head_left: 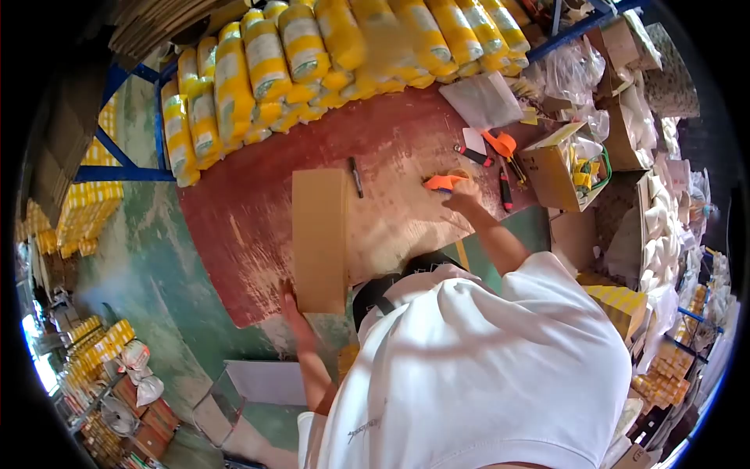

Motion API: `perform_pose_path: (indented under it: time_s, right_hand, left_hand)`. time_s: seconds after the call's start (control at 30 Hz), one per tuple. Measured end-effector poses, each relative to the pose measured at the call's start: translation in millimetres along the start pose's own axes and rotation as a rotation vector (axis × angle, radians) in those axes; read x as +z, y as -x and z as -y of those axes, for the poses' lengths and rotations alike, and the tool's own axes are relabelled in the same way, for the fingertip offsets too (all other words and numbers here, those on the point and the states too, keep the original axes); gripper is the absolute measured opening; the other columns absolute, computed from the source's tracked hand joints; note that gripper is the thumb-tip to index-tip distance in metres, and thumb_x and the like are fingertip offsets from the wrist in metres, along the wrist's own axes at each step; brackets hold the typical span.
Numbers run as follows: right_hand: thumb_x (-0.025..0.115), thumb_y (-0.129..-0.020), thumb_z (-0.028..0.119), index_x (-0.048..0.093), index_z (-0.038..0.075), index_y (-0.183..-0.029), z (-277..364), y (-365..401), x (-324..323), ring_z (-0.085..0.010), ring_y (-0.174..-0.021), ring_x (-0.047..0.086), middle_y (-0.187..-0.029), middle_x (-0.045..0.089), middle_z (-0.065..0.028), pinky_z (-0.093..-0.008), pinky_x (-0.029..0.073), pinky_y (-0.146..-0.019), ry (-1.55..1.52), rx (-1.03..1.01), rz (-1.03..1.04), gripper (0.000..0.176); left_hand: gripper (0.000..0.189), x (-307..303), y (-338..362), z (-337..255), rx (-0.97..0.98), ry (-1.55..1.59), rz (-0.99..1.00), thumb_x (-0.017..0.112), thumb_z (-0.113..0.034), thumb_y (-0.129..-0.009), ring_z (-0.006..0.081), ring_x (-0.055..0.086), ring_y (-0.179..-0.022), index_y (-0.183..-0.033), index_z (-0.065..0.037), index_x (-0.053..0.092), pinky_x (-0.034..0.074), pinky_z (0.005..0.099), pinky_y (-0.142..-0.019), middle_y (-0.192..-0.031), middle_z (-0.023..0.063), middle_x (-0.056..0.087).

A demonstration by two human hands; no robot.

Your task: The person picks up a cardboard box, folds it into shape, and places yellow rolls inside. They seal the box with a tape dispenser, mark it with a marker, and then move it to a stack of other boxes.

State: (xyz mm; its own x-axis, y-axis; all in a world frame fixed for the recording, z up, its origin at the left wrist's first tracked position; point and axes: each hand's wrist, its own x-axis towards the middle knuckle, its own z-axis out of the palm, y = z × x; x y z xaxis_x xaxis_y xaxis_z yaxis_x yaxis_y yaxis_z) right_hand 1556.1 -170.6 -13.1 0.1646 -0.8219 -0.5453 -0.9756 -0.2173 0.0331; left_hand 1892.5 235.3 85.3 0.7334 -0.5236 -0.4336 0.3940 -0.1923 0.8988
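A long closed cardboard box (320,242) stands on the worn red tabletop (242,227) in front of me. My left hand (291,303) lies against the near left side of this box, its fingers stretched out rather than wrapped round it. Further right, my right hand (466,195) is closed on an orange tape dispenser (444,182) resting at the table surface; part of it is hidden by the fingers. A dark marker pen (356,177) lies between the box and the dispenser.
Yellow-and-white wrapped rolls (305,47) are stacked along the table's back. To the right lie a second orange tool (500,143), red-and-black cutters (505,190) and a clear plastic bag (482,99). An open carton (558,168) stands at the right edge. Blue rack posts (125,173) rise at left.
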Motion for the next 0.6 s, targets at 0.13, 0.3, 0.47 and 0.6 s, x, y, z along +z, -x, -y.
perform_pose_path:
  time_s: [0.13,0.3,0.47,0.6]
  right_hand:
    - [0.089,-0.068,0.051,0.055,0.005,-0.136,-5.5,10.9,26.8,-0.0307,-0.131,0.047,-0.136,0.053,-0.0129,-0.0459,0.045,-0.102,0.060,0.096,-0.081,0.088]
    - [0.087,-0.074,0.047,0.055,0.005,-0.130,6.7,-2.5,55.9,-0.0317,-0.121,0.055,-0.125,0.058,-0.0121,-0.0479,0.045,-0.101,-0.011,0.013,-0.368,0.077]
    - [0.077,-0.085,0.042,0.063,0.008,-0.112,-14.2,-23.5,80.5,-0.0324,-0.113,0.061,-0.110,0.068,-0.0117,-0.0484,0.044,-0.099,-0.140,-0.166,-0.601,0.046]
    - [0.078,-0.085,0.042,0.066,0.007,-0.108,-23.8,-14.4,40.7,-0.0374,-0.104,0.066,-0.101,0.072,-0.0162,-0.0485,0.047,-0.094,-0.399,-0.349,-0.372,0.043]
  left_hand:
    - [0.070,2.7,-26.5,-17.5,-0.328,-0.086,0.245,0.064,-0.031,-0.103,0.0186,0.047,-0.138,-0.159,-0.001,0.034,0.036,0.0316,-0.114,-0.154,0.0080,0.048]
    - [0.070,33.5,18.3,7.9,-0.373,0.005,0.196,0.056,-0.046,-0.105,0.0220,0.045,-0.140,-0.156,-0.002,0.037,0.036,0.0353,-0.116,-0.154,0.0104,0.047]
    - [0.071,75.1,47.7,57.8,-0.242,-0.175,0.032,0.050,-0.051,-0.106,0.0258,0.042,-0.143,-0.155,0.000,0.038,0.034,0.0393,-0.117,-0.155,0.0151,0.045]
    - [0.061,88.1,46.4,31.3,0.149,-0.598,-0.062,0.057,-0.034,-0.104,0.0297,0.043,-0.144,-0.152,0.001,0.041,0.035,0.0406,-0.117,-0.153,0.0185,0.048]
